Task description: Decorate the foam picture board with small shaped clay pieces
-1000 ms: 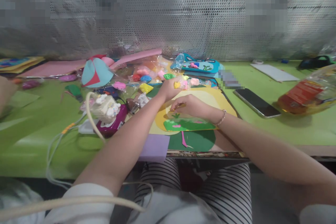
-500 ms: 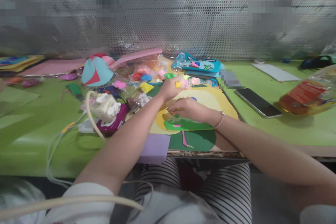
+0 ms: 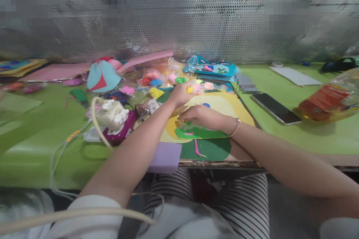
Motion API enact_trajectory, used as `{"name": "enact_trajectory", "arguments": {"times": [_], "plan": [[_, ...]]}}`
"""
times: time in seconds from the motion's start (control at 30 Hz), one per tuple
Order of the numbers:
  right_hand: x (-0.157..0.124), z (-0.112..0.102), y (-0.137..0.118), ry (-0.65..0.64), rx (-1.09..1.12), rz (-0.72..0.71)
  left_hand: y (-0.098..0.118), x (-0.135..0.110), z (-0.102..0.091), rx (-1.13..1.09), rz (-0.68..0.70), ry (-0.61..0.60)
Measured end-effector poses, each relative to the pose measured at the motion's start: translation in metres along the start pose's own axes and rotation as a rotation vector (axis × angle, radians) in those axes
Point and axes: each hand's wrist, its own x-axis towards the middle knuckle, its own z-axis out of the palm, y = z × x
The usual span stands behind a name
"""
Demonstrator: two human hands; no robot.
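My left hand [image 3: 181, 95] is closed at the back of a yellow paper picture [image 3: 230, 108]. At its fingertips is a small plastic packet of yellow and pink modelling clay [image 3: 193, 89]. My right hand [image 3: 203, 116] reaches low over the picture, its fingers bent together; whatever they pinch is too small to make out. Under it lies a green paper shape [image 3: 207, 133] with a small pink piece on it. A blue dot [image 3: 206, 105] shows just behind the right hand. Nearer me are a dark green sheet [image 3: 215, 150] and a pink strip [image 3: 197, 148].
Several bagged clay packets [image 3: 155, 82] lie behind the left arm. Left of it stand a charger with a cable [image 3: 113, 115] and a purple box [image 3: 129, 127]. Purple paper [image 3: 165, 157] overhangs the front edge. To the right lie a phone [image 3: 276, 109] and a bottle [image 3: 328, 101].
My right hand has shifted very slightly over the picture, and more of the blue dot behind it shows. The left hand stays at the clay packet.
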Motion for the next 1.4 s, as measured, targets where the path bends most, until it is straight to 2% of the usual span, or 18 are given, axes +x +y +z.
{"name": "enact_trajectory", "arguments": {"times": [0.13, 0.23, 0.33, 0.43, 0.73, 1.0, 1.2, 1.4], "plan": [[-0.002, -0.007, -0.003, -0.027, -0.03, -0.021, 0.004, -0.002, -0.002, 0.026, 0.0, -0.003], [-0.003, -0.016, -0.003, 0.018, -0.05, -0.035, 0.005, -0.002, -0.002, 0.032, 0.014, 0.012], [-0.005, -0.025, -0.004, 0.037, -0.166, -0.096, 0.003, -0.001, -0.001, 0.023, 0.026, 0.01], [-0.006, -0.029, -0.005, -0.028, -0.313, -0.148, 0.001, 0.0, -0.001, 0.008, 0.041, -0.006], [-0.006, -0.027, -0.008, -0.149, -0.513, -0.231, 0.003, 0.0, -0.002, 0.021, 0.044, -0.017], [-0.007, -0.024, -0.013, -0.206, -0.662, -0.218, 0.002, -0.001, -0.001, 0.036, 0.031, -0.003], [-0.005, -0.022, -0.015, -0.237, -0.681, -0.185, 0.002, -0.001, -0.001, 0.043, 0.018, -0.005], [-0.006, -0.019, -0.013, -0.142, -0.562, -0.187, 0.002, -0.001, -0.002, 0.045, 0.041, -0.003]]}}
